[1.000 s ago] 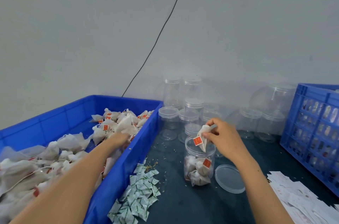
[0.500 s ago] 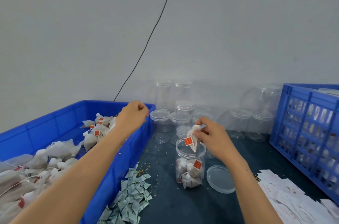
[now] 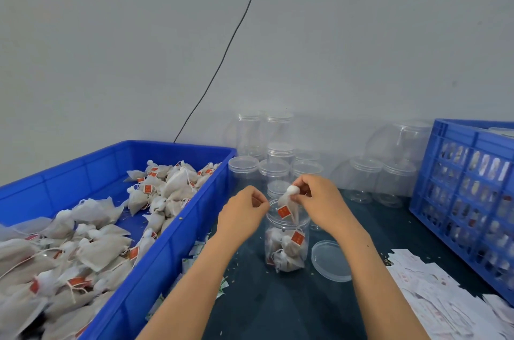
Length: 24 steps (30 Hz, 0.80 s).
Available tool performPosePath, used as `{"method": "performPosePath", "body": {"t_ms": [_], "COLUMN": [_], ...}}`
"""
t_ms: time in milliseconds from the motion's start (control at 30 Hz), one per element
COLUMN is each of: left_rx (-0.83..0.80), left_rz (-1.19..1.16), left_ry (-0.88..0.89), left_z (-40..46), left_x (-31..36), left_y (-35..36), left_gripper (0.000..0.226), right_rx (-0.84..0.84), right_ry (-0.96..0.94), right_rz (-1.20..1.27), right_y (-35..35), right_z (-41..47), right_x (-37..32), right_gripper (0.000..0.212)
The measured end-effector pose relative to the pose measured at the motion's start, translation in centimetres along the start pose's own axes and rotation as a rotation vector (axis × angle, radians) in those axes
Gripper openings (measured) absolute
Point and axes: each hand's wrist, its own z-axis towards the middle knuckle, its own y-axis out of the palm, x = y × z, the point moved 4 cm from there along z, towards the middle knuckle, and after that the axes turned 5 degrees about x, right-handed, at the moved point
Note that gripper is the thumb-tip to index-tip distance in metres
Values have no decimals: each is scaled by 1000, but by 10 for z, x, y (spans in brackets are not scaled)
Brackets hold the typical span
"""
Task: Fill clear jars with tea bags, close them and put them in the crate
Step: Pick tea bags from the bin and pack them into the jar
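Nearest, two bare forearms reach in over the dark tabletop point(image 3: 292, 309). Left of them a blue bin point(image 3: 155, 264) is heaped with white tea bags point(image 3: 91, 248) with red tags; a few green-printed sachets point(image 3: 194, 253) lie tucked against its outer wall. At the right edge, white paper slips point(image 3: 434, 295) are spread out.

Between the arms stands an open clear jar point(image 3: 286, 242), partly filled with tea bags. Its lid point(image 3: 329, 260) lies flat just to the right of it.

Above the jar's mouth, the right hand point(image 3: 319, 200) pinches the knotted top of a tea bag point(image 3: 288, 204), which hangs with its lower end inside the rim, red tag facing us. The left hand point(image 3: 242, 214) sits just beside the rim with its fingers curled, thumb against forefinger; I cannot tell whether anything is in that grip.

Farther back, lidded empty jars point(image 3: 281, 156) cluster against the grey wall, some stacked. On the right stands a blue slatted crate point(image 3: 461, 195), with filled jars showing through its side. A black cable point(image 3: 222, 56) runs up the wall.
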Motion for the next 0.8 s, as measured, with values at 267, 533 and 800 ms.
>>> {"method": "performPosePath", "body": {"t_ms": [267, 533, 800], "left_rx": [-23, -353, -161], "left_rz": [-174, -534, -507], "left_ry": [-13, 53, 55], "left_z": [-6, -21, -41], "left_x": [-27, -19, -29], "left_y": [-6, 28, 63], "left_gripper": [9, 83, 85], "right_rx": [-20, -349, -351], "right_ry": [-105, -71, -32], "right_rz": [-67, -309, -208], "right_y": [4, 26, 16], "right_z": [-4, -12, -13], "right_x": [-11, -7, -17], "right_gripper": [29, 45, 51]}}
